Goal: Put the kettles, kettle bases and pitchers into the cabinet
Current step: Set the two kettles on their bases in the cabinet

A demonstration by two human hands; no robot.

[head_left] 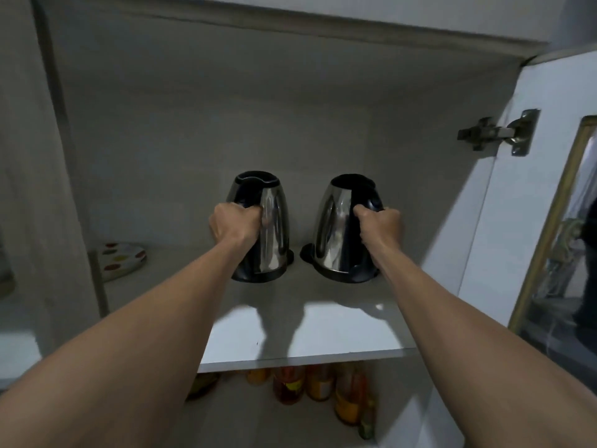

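Your left hand and your right hand each hold a kettle. The left fingers are curled tight around the black handle of the left kettle. The right fingers are curled tight around the handle of the right kettle.

Both kettles are inside the cabinet, on the shelf, about halfway back from its front edge. They stand side by side and close, but not touching. Each one stands tall and nearly straight. The left kettle sits on a black base and the right kettle sits on a black base. I cannot tell if they are pressed all the way down.

Here is the thing that matters. Each handle is on the outer side of its kettle and points toward the front edge of the shelf, toward you. So I think you can open your fingers and pull each hand straight back over that edge. Go slowly, because a bump could tip a kettle.

I see no pitchers on the shelf, so I think they come later.
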